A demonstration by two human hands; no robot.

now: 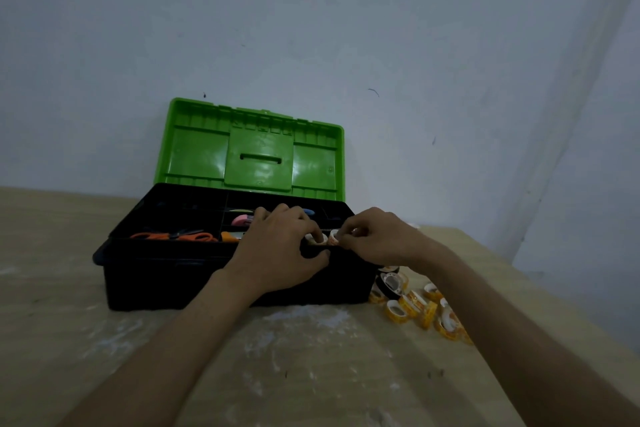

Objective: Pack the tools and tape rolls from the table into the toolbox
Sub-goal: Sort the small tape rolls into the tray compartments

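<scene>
A black toolbox (166,277) stands open on the table, its green lid (256,149) raised against the wall. Orange-handled scissors (173,236) and a pink tape roll (242,219) lie in its tray. My left hand (277,250) is over the front right compartment, fingers curled on a small white tape roll (317,238). My right hand (377,239) pinches another small tape roll (334,237) at the same compartment's edge. Several small yellow tape rolls (415,305) and a black roll (389,284) lie on the table right of the box.
The pale wooden table (277,357) has white smudges in front of the box. Its right edge (554,305) runs diagonally close to the loose rolls. A grey-white wall stands right behind the lid.
</scene>
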